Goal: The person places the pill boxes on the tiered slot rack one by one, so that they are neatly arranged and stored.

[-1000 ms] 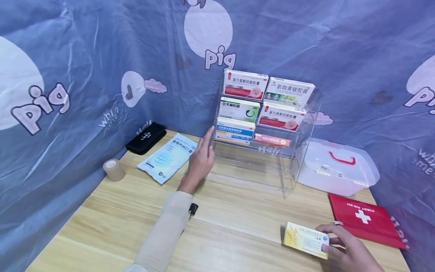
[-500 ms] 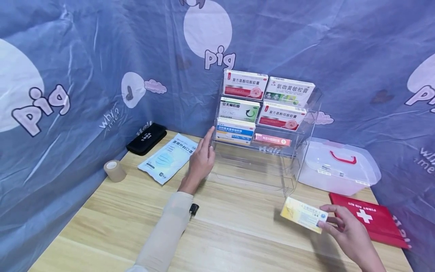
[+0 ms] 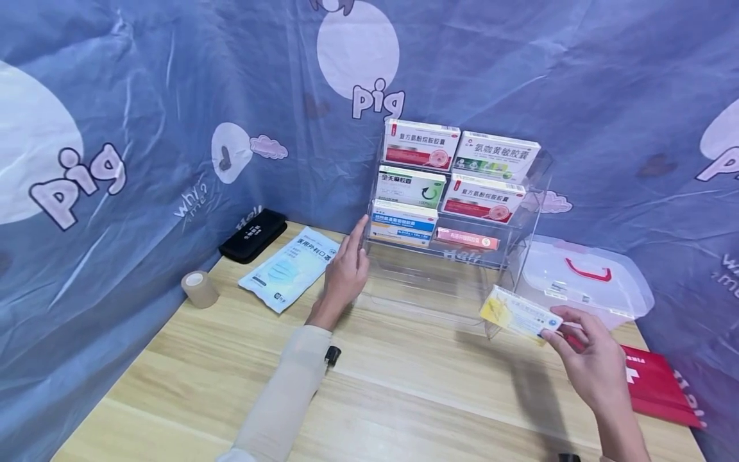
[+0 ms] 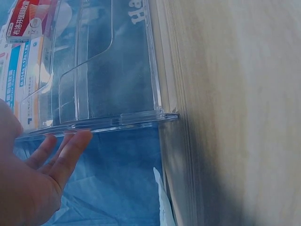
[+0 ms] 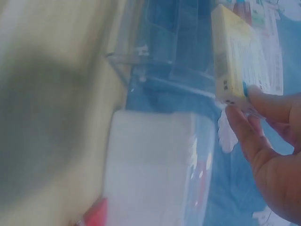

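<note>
My right hand (image 3: 594,359) pinches the right end of a yellow and white medicine box (image 3: 519,314), held above the table in front of the rack's lower right corner. In the right wrist view the thumb and fingers grip one end of that box (image 5: 240,59). A clear acrylic display rack (image 3: 427,289) carries several medicine boxes in tiers, among them a blue and white box (image 3: 402,221) and a pink box (image 3: 466,239) in the lowest filled tier. With fingers extended, my left hand (image 3: 346,269) touches the rack's left side; the left wrist view shows its fingertips (image 4: 83,135) at the clear edge.
Right of the rack stands a white lidded box (image 3: 583,276) with a red handle, and before it a red first aid pouch (image 3: 658,385). To the left lie a mask packet (image 3: 291,269), a black case (image 3: 253,236) and a tan bandage roll (image 3: 199,290).
My right hand has lifted the yellow and white medicine box from near the table and carried it forward, toward the rack. My left hand stays at the rack's left side.
</note>
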Demonstrator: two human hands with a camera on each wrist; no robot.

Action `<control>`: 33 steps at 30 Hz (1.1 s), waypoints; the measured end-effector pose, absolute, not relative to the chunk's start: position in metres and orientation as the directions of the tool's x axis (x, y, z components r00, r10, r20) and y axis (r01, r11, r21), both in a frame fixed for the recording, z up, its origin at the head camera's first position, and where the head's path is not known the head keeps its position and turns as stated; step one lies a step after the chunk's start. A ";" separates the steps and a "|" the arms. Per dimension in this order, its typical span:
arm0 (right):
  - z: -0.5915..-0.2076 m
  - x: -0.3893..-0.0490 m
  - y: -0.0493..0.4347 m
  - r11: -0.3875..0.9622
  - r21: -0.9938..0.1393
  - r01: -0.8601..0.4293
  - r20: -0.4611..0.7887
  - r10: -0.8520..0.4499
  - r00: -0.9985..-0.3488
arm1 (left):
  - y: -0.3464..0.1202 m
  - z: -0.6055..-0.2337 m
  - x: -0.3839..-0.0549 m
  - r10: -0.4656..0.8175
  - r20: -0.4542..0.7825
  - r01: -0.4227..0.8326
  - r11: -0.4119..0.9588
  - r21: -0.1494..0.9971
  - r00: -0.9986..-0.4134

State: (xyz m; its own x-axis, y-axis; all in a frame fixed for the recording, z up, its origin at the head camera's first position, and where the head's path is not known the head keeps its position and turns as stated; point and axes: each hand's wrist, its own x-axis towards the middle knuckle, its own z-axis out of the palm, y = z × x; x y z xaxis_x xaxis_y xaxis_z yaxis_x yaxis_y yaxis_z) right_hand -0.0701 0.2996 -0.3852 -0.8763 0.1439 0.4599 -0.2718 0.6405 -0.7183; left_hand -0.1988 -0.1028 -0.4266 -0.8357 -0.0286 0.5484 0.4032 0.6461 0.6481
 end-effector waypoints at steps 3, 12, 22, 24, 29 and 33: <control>-0.378 -0.079 0.287 0.634 -0.711 -0.303 0.493 0.142 -0.859 | -0.103 -0.427 -0.199 -0.034 0.553 0.402 0.651 0.645 -0.833; -0.358 -0.116 0.252 0.578 -0.719 -0.386 0.565 0.162 -0.809 | -0.104 -0.428 -0.201 -0.035 0.542 0.389 0.657 0.645 -0.839; -0.357 -0.153 0.221 0.561 -0.719 -0.411 0.576 0.149 -0.804 | -0.103 -0.428 -0.202 -0.025 0.528 0.390 0.646 0.656 -0.849; -0.360 -0.159 0.214 0.562 -0.709 -0.426 0.582 0.125 -0.804 | -0.104 -0.428 -0.201 -0.025 0.526 0.388 0.647 0.657 -0.850; -0.371 -0.172 0.198 0.594 -0.668 -0.448 0.596 0.066 -0.800 | -0.104 -0.428 -0.201 -0.025 0.523 0.384 0.650 0.656 -0.852; -0.381 -0.180 0.185 0.642 -0.608 -0.466 0.618 0.015 -0.786 | -0.104 -0.429 -0.201 -0.028 0.528 0.384 0.653 0.652 -0.849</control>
State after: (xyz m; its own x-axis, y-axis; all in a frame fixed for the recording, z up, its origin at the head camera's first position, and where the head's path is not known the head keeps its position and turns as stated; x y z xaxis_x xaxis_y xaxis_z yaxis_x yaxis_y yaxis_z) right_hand -0.1804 0.1854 -0.3815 -0.7861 0.0148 0.6179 -0.4660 0.6425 -0.6083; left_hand -0.2013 -0.1042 -0.4288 -0.8486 -0.0282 0.5283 0.3844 0.6533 0.6523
